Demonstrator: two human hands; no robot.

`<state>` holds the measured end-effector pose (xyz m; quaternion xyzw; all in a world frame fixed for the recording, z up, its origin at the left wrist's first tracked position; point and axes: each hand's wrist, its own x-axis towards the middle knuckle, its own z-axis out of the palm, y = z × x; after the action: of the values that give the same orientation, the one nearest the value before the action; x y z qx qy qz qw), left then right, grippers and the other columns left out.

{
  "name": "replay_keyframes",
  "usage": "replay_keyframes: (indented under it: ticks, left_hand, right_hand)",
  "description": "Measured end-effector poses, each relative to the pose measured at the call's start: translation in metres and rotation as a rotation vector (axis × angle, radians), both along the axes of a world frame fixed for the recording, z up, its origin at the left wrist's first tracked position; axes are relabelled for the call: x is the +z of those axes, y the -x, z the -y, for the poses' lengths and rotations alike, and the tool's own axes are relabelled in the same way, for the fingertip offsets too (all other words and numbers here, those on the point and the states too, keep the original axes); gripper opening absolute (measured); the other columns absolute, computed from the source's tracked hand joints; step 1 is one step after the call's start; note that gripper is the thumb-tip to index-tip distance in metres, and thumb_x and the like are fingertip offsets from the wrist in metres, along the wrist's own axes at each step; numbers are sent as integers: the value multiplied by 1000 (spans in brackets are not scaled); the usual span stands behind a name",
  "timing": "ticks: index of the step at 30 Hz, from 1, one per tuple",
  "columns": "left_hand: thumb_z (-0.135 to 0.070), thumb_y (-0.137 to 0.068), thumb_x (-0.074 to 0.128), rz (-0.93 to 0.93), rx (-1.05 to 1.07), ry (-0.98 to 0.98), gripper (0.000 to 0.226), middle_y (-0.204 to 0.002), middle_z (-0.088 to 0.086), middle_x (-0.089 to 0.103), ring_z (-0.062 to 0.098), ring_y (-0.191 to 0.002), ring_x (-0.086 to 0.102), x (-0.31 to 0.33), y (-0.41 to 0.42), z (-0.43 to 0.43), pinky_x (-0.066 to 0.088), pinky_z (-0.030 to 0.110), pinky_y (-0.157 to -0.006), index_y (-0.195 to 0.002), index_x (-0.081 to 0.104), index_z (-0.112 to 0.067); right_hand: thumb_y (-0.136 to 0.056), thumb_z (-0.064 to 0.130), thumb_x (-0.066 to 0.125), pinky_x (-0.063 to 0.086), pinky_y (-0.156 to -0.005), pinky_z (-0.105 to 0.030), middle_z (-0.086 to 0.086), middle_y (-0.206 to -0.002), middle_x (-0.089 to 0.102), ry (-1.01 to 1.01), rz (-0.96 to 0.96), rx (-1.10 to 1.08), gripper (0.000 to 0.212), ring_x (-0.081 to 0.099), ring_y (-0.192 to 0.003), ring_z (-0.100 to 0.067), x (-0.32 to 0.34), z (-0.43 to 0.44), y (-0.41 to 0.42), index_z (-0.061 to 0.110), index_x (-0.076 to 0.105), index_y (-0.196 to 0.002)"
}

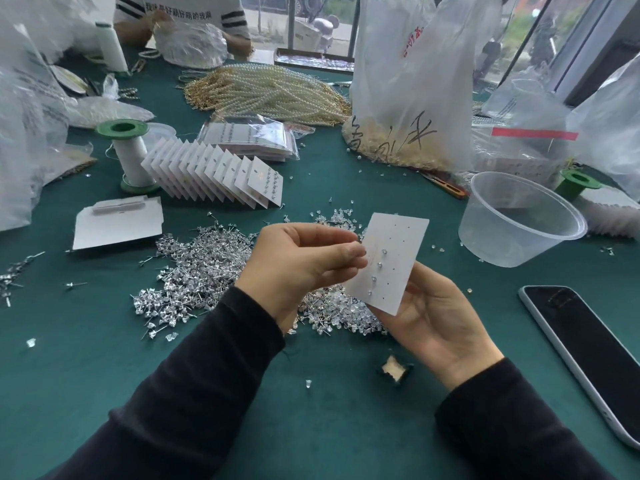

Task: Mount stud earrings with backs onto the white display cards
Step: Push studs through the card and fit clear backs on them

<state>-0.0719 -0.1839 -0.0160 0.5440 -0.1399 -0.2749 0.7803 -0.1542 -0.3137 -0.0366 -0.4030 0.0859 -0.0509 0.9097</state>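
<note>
Right now our left hand point(304, 265) has its grip drawn down to a tight pinch, thumb and forefinger tips meeting at the left edge of the display card point(398, 244). Whether a stud or a back also sits between them is too small to tell. Our right hand point(436, 317) lies palm up under the card's lower end, its grip loosely curled behind and carrying it, tilted, above the table point(311, 427).

Four mounted studs point(380, 265) run down the card in one column. The holes above them and the column to their right look unfilled. We judge the step in hand to be filling this card, well short of done. The next move calls for a fresh stud lined up square with a small hole, with the right hand holding the card steady, then a back pushed on from behind.

Directly beneath our hands lies the loose stud pile point(194, 271), touching a scatter of clear backs point(341, 216), so supply is close. To the right stand a clear tub point(519, 230) and a phone point(588, 358), both near enough to catch an elbow. A small torn scrap point(394, 370) lies just under the right wrist. The fanned finished cards point(214, 174) stand well apart beyond the pile. Bare green cloth nearest us gives the best room for moving.
</note>
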Motion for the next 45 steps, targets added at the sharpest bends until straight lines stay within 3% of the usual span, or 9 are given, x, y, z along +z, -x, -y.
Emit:
replay_keyframes:
  ticks: [3,5,10,15,23,27,31,39,45]
  left_hand:
    - [1,-61,72,98,8,9,9,-58,6,70,14,-53,66,1,3,1,52,18,-51,-62,71,-7]
    - [5,-70,70,276,62,-62,19,-55,-2,68,10,-52,63,1,6,4,50,16,-52,-64,71,-13]
    - [0,-74,70,556,144,-157,22,-63,-10,67,4,-59,61,1,12,7,50,17,-62,-67,68,-21]
    - [-8,-72,66,764,228,-276,11,-73,-1,67,11,-66,61,-1,15,8,52,25,-65,-74,68,-18]
    - [3,-71,63,1023,341,-379,11,-77,6,66,10,-68,57,-3,16,9,48,23,-66,-76,69,-6]
    - [-4,-73,66,1060,325,-373,6,-78,6,67,14,-68,61,-4,19,10,49,26,-67,-77,71,-6]
    - [-30,-67,72,998,196,-347,29,-88,5,67,14,-76,63,-1,22,9,50,24,-73,-88,73,-9]
    - [-4,-72,57,1036,234,-343,21,-86,6,68,19,-79,64,-4,19,10,53,34,-74,-87,71,-6]
    - [0,-73,58,1127,262,-369,21,-83,7,69,20,-74,64,-7,16,11,51,32,-70,-88,72,-5]
  right_hand:
    - [-53,27,85,55,-83,-30,-9,-95,73,62,9,22,48,68,-87,-17,-3,2,0,5,74,-93]
    - [-58,28,83,50,-88,-29,-8,-99,71,86,33,42,48,65,-92,-16,-3,2,0,7,72,-100]
    - [-71,12,72,54,-78,-31,-12,-96,70,91,60,63,29,67,-90,-20,-3,-4,1,3,70,-99]
    - [-71,8,63,55,-83,-38,-28,-110,59,99,0,34,39,59,-100,-34,-4,-7,0,-10,62,-106]
    - [-74,9,61,56,-71,-32,-16,-95,69,122,-3,44,26,67,-83,-22,-4,-7,0,-1,69,-96]
    - [-77,7,58,55,-72,-32,-15,-96,70,125,21,33,23,66,-84,-22,-5,-7,0,-1,67,-97]
    - [-67,13,76,53,-85,-38,-19,-98,68,116,58,-8,41,64,-91,-28,-7,-4,0,-7,61,-100]
    - [-75,11,59,54,-77,-33,-20,-96,63,289,79,-177,32,60,-87,-28,-6,-10,0,-8,60,-102]
    - [-74,10,61,54,-74,-35,-13,-78,67,361,52,-252,12,61,-76,-26,-8,-6,2,6,71,-79]
